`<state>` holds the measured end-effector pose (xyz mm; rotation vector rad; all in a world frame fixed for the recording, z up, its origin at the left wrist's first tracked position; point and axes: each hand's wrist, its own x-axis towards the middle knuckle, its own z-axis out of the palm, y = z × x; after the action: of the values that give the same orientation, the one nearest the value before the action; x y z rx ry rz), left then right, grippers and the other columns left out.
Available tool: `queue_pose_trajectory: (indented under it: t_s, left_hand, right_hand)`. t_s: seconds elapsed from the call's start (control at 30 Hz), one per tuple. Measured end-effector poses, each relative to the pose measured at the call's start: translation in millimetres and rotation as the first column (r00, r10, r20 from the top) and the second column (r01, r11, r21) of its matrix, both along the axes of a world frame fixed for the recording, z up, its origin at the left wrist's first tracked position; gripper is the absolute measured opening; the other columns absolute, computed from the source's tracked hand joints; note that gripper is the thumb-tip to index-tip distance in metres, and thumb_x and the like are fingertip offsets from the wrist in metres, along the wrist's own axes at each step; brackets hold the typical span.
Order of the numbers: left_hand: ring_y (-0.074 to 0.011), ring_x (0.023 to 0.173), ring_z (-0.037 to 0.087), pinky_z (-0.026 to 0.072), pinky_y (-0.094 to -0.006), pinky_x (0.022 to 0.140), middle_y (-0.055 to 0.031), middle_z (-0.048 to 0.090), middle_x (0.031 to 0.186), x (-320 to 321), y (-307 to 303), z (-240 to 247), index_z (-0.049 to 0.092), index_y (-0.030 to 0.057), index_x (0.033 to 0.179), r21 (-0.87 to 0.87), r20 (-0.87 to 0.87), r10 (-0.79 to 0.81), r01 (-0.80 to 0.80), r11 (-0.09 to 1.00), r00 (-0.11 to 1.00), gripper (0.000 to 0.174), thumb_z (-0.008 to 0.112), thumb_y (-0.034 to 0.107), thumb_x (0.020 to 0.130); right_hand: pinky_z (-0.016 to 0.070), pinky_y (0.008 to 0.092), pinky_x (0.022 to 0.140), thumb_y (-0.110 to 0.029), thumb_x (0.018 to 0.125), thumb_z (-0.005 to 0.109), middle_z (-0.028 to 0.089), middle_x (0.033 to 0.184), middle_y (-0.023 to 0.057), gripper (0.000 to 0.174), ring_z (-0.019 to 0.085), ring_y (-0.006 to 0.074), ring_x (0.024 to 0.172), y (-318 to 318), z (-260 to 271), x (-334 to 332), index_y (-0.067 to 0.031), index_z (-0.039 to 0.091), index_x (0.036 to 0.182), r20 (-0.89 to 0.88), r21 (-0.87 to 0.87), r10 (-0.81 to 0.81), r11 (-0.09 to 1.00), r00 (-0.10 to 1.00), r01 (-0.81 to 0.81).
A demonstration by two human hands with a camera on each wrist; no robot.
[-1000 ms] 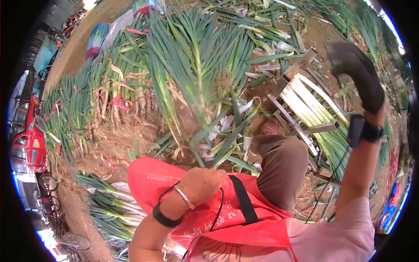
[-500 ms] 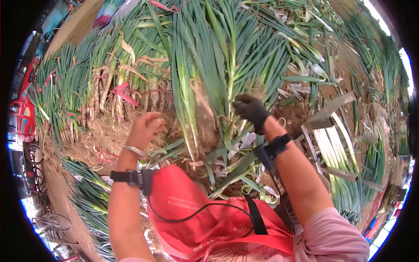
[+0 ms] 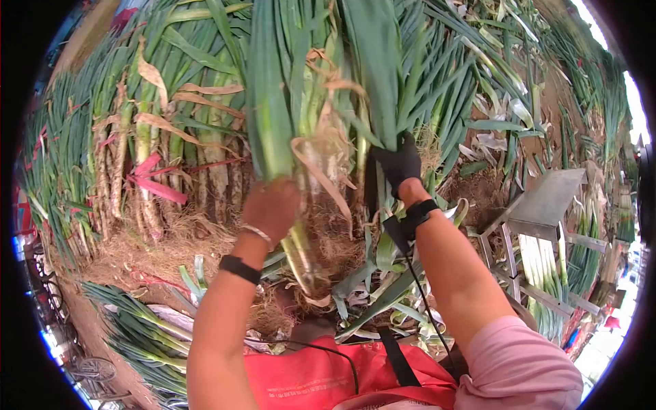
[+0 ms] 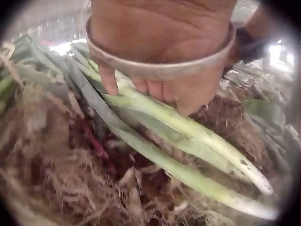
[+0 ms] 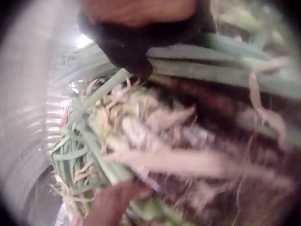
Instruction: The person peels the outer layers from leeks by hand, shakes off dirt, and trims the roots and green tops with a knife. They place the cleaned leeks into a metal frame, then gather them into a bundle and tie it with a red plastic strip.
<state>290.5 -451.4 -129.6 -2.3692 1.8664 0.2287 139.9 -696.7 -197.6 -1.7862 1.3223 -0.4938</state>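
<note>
My bare left hand [image 3: 272, 208], with a bracelet at the wrist, grips a few long green onions [image 3: 273, 133] just above their pale lower ends. In the left wrist view, its fingers [image 4: 109, 81] curl about the stalks [image 4: 197, 132], whose white ends stick out past the hand over a mass of dry roots [image 4: 61, 169]. To the right, my right hand [image 3: 400, 164] in a dark glove holds green onion leaves [image 3: 376, 75] low down. Those leaves run sideways from the glove [image 5: 134, 59] in the right wrist view. Between my hands stand rooted onions with dry tan leaves [image 3: 324, 181].
Bundled onions tied with red tape [image 3: 154, 181] stand at left. More onions lie on the ground [image 3: 137, 318] at lower left. A metal rack [image 3: 547, 205] with white stalks [image 3: 540, 263] stands at right. Loose trimmed leaves [image 3: 383, 301] litter the soil before my red apron [image 3: 301, 376].
My left hand has risen from my lap and taken hold of onion stalks. The gloved right hand has swung in from the rack side to the onion leaves. The view has shifted toward the pile.
</note>
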Motion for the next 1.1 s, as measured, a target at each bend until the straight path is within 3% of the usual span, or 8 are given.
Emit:
queue_pose_trajectory:
  t_s: [0.17, 0.23, 0.3, 0.43, 0.57, 0.63, 0.9, 1.1]
  left_hand:
    - [-0.0220, 0.117, 0.051, 0.0430, -0.0425, 0.093, -0.0010, 0.063, 0.112, 30.9, 53.5, 21.3, 0.064, 0.0136, 0.108, 0.029, -0.037, 0.107, -0.106, 0.994, 0.994, 0.031, 0.064, 0.017, 0.077]
    - [-0.0236, 0.113, 0.054, 0.0446, -0.0424, 0.090, -0.0051, 0.063, 0.112, 17.6, 47.7, 21.6, 0.063, 0.0119, 0.110, -0.013, -0.067, 0.164, -0.165, 0.986, 0.984, 0.032, 0.063, 0.016, 0.078]
    - [-0.0252, 0.110, 0.056, 0.0462, -0.0423, 0.088, -0.0093, 0.063, 0.111, 5.2, 31.9, 9.4, 0.061, 0.0103, 0.111, -0.063, -0.101, 0.215, -0.222, 0.973, 0.971, 0.033, 0.063, 0.016, 0.079]
    - [-0.0355, 0.117, 0.051, 0.0392, -0.0422, 0.101, -0.0180, 0.057, 0.124, -8.4, -16.8, -23.3, 0.052, 0.0054, 0.126, 0.215, -0.832, 0.547, -0.853, 0.475, 0.095, 0.045, 0.058, 0.013, 0.082]
    - [-0.0336, 0.100, 0.061, 0.0488, -0.0393, 0.087, -0.0214, 0.063, 0.109, -18.4, -31.8, -81.6, 0.054, 0.0014, 0.121, -0.239, -0.612, 0.611, -0.853, 0.463, 0.503, 0.048, 0.065, 0.020, 0.077]
    - [-0.0312, 0.094, 0.063, 0.0500, -0.0380, 0.082, -0.0196, 0.064, 0.103, -12.0, -40.6, -49.5, 0.056, -0.0007, 0.115, 0.165, -0.831, 0.532, -0.839, 0.518, 0.165, 0.052, 0.072, 0.027, 0.073]
    - [-0.0296, 0.087, 0.065, 0.0510, -0.0376, 0.077, -0.0156, 0.066, 0.096, -48.0, -55.7, -59.0, 0.059, 0.0020, 0.106, 0.010, -0.790, 0.560, -0.909, 0.416, 0.248, 0.045, 0.077, 0.025, 0.072]
    - [-0.0191, 0.087, 0.062, 0.0509, -0.0308, 0.080, -0.0123, 0.065, 0.103, 13.0, 9.8, 14.5, 0.055, -0.0046, 0.115, 0.247, -0.949, 0.305, -0.782, 0.573, -0.077, 0.040, 0.069, 0.014, 0.082]
  right_hand:
    - [0.0507, 0.0422, 0.082, -0.032, 0.066, 0.080, 0.061, 0.112, 0.0213, 0.068, 0.061, 0.0380, 0.100, -40.3, 5.6, -32.4, -0.0003, 0.054, 0.120, -0.431, -0.148, -0.231, 0.972, 0.872, 0.184]
    - [0.0514, 0.0419, 0.080, -0.030, 0.070, 0.078, 0.061, 0.113, 0.0198, 0.063, 0.063, 0.0361, 0.097, -17.3, 35.9, -32.0, -0.0016, 0.054, 0.121, -0.165, -0.663, -0.088, 0.747, 0.982, -0.044]
    - [0.0507, 0.0381, 0.081, -0.026, 0.075, 0.075, 0.061, 0.107, 0.0216, 0.058, 0.061, 0.0337, 0.097, 28.1, 67.7, -7.3, 0.0025, 0.053, 0.120, 0.070, -0.276, 0.245, 0.936, 0.967, -0.217]
    - [0.0487, 0.0458, 0.087, -0.039, 0.067, 0.079, 0.054, 0.117, 0.0241, 0.081, 0.057, 0.0424, 0.103, 101.0, 37.7, 49.8, -0.0045, 0.042, 0.130, -0.231, -0.074, 0.327, 0.933, 0.916, -0.351]
    - [0.0476, 0.0471, 0.089, -0.034, 0.066, 0.077, 0.050, 0.122, 0.0243, 0.082, 0.055, 0.0436, 0.107, 96.3, 73.1, 70.9, -0.0056, 0.038, 0.132, -0.350, 0.017, 0.253, 0.964, 0.902, -0.264]
    - [0.0470, 0.0470, 0.090, -0.033, 0.067, 0.076, 0.049, 0.123, 0.0245, 0.081, 0.054, 0.0429, 0.109, 74.5, 66.1, 61.7, -0.0066, 0.037, 0.134, -0.347, 0.068, 0.284, 0.958, 0.894, -0.278]
    - [0.0461, 0.0467, 0.093, -0.033, 0.068, 0.077, 0.043, 0.132, 0.0236, 0.087, 0.052, 0.0419, 0.113, 67.4, 77.9, 67.5, -0.0124, 0.031, 0.140, -0.299, -0.062, 0.305, 0.939, 0.904, -0.337]
    - [0.0467, 0.0442, 0.093, -0.032, 0.075, 0.067, 0.049, 0.124, 0.0275, 0.075, 0.053, 0.0432, 0.113, 23.0, 63.7, 62.7, -0.0076, 0.032, 0.137, -0.207, -0.029, 0.410, 0.905, 0.888, -0.424]
